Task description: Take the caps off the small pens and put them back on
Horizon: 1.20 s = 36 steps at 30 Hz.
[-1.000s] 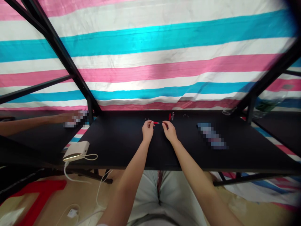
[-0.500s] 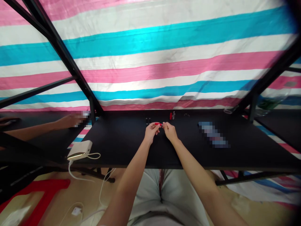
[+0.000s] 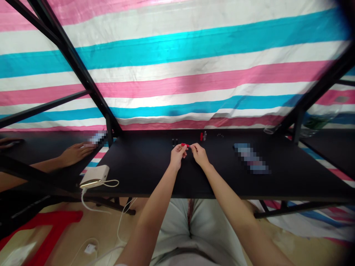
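Note:
Over the black table my left hand (image 3: 176, 155) is closed, pinching a small red tube (image 3: 185, 145) between thumb and fingers. Opposite it, my right hand (image 3: 199, 153) is closed too, with its fingertips at the tube's right end on a thin, dark part too small to name. The tube lies roughly level between both hands. Just beyond my left hand are small black pieces (image 3: 174, 142). Past my right hand, a red piece (image 3: 201, 136) stands beside clear pieces (image 3: 205, 136), with several tiny bits (image 3: 220, 135) to their right.
A blurred-out phone-like object (image 3: 251, 159) lies on the right of the black table (image 3: 144, 181). On the left edge sits a white box (image 3: 95, 174) with cables. Another person's hand (image 3: 73, 154) rests on the neighbouring table. Black frame bars (image 3: 83, 74) slope up at both sides.
My right hand has shifted slightly left, and less of the dark part shows between my hands. The other person's hand on the left has drawn back toward the near side.

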Each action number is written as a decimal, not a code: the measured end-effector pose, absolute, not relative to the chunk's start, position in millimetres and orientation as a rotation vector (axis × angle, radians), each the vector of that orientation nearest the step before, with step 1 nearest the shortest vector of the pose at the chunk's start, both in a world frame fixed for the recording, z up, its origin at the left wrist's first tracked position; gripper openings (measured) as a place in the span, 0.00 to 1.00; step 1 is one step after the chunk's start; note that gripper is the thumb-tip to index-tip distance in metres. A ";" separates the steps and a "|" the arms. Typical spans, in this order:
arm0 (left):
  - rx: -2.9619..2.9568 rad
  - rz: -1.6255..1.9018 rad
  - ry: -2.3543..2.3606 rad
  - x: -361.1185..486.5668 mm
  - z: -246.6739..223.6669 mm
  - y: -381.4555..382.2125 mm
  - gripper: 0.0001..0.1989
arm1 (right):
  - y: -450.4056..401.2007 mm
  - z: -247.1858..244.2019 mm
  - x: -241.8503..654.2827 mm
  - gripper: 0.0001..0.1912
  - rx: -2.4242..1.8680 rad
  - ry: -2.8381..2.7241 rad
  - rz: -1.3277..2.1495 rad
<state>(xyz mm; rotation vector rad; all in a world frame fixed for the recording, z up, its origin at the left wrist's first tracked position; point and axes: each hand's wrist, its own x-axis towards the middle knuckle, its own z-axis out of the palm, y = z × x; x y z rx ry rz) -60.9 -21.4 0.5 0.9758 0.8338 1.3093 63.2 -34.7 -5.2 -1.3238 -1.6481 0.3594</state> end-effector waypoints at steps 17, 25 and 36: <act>0.900 1.461 0.930 -66.0 -1.6 -16.7 0.18 | -32.3 -5.4 62.8 0.11 -1.170 -1.700 0.278; 1.081 1.446 1.056 -66.6 -3.2 -17.1 0.15 | -32.7 -4.3 63.7 0.11 -1.143 -1.647 0.292; 1.643 1.225 1.165 -66.6 -13.2 -20.0 0.13 | -26.3 -15.1 66.8 0.09 -1.191 -1.774 0.365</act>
